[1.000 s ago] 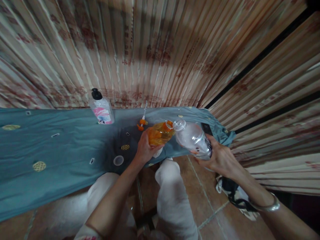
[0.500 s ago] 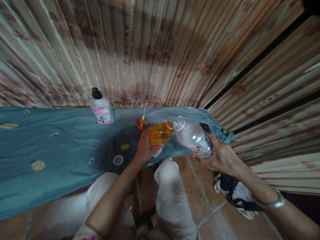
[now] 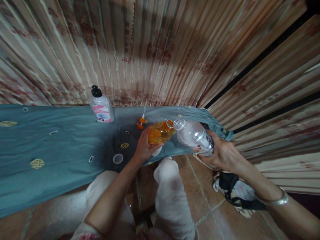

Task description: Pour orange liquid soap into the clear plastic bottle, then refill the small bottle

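Observation:
My left hand [image 3: 144,146] is wrapped round an orange bottle [image 3: 158,134], tilted with its open neck toward the right. My right hand [image 3: 220,150] grips a clear plastic bottle [image 3: 193,135], also tilted, its mouth pointing left at the orange bottle's neck. The two mouths are very close; whether they touch I cannot tell. An orange pump top [image 3: 141,122] with its dip tube lies on the cloth behind my left hand. Left of my forearm a small round translucent lid [image 3: 118,158] rests near the cloth's front edge.
A clear bottle with a black cap and pink label [image 3: 102,108] stands at the back left of the teal cloth [image 3: 62,143]. Pleated curtains [image 3: 150,50] hang behind and to the right. Dark and pale fabric [image 3: 240,191] lies on the tiled floor [image 3: 205,200]. A dark flat object [image 3: 205,126] shows behind the clear bottle.
Hardly anything differs. The clear bottle and my right hand have shifted very slightly to the right, and the view has tipped a little. Both hands keep their grip.

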Tool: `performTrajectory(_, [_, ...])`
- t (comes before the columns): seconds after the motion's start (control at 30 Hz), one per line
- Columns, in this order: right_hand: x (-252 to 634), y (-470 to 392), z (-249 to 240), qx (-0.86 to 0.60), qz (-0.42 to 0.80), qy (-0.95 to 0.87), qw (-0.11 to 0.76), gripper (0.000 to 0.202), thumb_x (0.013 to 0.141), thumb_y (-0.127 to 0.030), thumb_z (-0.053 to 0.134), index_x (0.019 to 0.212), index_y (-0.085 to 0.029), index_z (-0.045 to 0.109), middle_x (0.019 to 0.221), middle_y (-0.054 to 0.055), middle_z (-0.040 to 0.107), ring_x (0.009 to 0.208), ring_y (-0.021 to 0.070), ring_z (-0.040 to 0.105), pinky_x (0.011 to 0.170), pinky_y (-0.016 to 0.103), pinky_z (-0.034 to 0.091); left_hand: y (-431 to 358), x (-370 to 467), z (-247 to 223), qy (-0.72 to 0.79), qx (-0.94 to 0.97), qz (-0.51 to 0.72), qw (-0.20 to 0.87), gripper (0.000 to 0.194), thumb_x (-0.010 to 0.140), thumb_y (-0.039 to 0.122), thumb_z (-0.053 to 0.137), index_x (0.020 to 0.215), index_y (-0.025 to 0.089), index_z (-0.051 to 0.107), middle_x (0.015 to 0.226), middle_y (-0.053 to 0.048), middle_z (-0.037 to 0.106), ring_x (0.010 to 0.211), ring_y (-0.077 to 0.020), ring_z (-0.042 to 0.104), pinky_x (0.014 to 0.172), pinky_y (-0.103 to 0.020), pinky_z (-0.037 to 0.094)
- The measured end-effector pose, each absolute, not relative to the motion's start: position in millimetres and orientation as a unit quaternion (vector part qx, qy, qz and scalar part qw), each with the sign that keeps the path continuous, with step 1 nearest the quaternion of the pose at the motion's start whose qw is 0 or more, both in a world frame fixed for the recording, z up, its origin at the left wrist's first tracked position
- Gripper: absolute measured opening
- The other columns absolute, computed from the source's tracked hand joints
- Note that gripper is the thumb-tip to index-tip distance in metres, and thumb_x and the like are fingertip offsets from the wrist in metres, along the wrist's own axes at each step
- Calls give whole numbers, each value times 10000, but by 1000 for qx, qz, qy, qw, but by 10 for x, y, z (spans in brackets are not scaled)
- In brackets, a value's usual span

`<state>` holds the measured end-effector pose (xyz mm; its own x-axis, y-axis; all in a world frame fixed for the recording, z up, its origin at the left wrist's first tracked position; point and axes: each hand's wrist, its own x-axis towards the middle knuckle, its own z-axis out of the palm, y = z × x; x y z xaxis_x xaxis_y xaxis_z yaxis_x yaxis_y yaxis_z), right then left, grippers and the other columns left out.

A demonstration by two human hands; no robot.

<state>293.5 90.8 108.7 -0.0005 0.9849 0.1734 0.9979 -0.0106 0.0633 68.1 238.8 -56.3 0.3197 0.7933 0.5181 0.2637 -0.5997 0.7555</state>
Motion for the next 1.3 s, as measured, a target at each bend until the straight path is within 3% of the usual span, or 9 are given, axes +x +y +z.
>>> performTrajectory(1.3, [2996,886,1162,-695,-120,-708,-32,740,705,-510,584,1286,-94,396,808,98,704,665,264,673,563,315,475,2382,704,-543,336,766,471,280,800,660,519,725,1296,199,361,1230,-130,568,1147,-284,558,952,-441,473])
